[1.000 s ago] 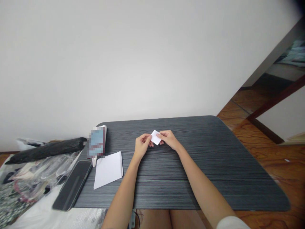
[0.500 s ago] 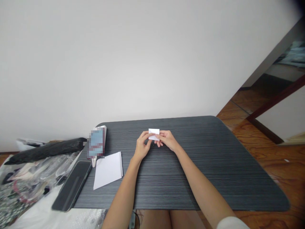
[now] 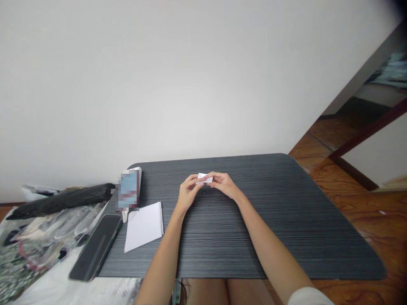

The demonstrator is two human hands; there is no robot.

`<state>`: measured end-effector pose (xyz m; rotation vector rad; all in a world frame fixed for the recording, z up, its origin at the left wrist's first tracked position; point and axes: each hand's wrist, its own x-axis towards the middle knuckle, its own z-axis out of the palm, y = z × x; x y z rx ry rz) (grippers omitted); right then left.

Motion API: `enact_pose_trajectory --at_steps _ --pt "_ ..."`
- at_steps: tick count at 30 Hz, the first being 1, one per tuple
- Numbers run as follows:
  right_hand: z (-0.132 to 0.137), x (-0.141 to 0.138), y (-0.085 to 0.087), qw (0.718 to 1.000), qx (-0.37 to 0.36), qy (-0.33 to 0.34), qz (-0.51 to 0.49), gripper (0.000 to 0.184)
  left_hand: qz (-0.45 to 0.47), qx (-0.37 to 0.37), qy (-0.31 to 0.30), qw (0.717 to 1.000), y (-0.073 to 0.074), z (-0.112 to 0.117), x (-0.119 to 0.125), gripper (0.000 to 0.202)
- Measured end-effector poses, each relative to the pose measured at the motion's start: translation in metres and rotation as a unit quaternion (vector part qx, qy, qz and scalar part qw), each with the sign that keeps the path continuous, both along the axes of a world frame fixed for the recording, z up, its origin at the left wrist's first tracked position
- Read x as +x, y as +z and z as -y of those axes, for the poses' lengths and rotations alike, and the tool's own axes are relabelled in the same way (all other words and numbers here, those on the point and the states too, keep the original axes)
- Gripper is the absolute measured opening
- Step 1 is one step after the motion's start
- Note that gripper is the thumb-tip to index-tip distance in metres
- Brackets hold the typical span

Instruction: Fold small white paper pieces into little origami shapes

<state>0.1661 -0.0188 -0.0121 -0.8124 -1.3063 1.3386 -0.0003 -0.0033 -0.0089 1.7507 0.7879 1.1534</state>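
A small folded piece of white paper (image 3: pixel 201 175) is held up between my two hands, above the far middle of the dark table. My left hand (image 3: pixel 190 190) pinches its left side with thumb and fingers. On the other side, my right hand (image 3: pixel 222 184) grips the right end, its fingers lying across the paper. Parts of the paper are hidden behind the fingers of both hands.
On the dark wood-grain table (image 3: pixel 286 220), a stack of white paper (image 3: pixel 144 226) lies at the left, near a black phone (image 3: pixel 97 248) at the edge. Behind them is a blurred-out box (image 3: pixel 129 188). A white wall (image 3: pixel 203 84) borders the table's far side.
The folded paper has tilted and now shows a narrower face. My right fingers have moved from beneath it up over its right side. My left hand still pinches the left side.
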Motion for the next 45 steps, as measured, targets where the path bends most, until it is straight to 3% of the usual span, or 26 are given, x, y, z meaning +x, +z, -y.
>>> enact_pose_trajectory --at_steps 10,19,24,31,45 --pt "-0.001 0.004 0.0 1.0 0.011 -0.014 0.001 0.023 0.029 -0.045 -0.015 0.998 0.003 0.003 -0.001 0.022" --pt "0.0 0.009 -0.003 0.999 0.008 0.031 -0.01 0.028 0.068 -0.072 -0.029 0.995 0.003 0.001 -0.005 0.022" --pt "-0.001 0.006 -0.007 1.0 -0.002 -0.007 -0.001 0.025 0.055 -0.058 -0.015 0.997 0.004 0.0 -0.006 0.021" --pt "-0.005 0.006 -0.012 0.998 -0.043 -0.039 -0.005 0.024 0.042 -0.058 -0.06 0.996 0.009 0.002 -0.006 0.024" --pt "-0.004 0.005 -0.009 0.998 -0.056 -0.006 -0.015 0.02 0.065 -0.091 -0.038 0.993 0.006 0.0 -0.001 0.012"
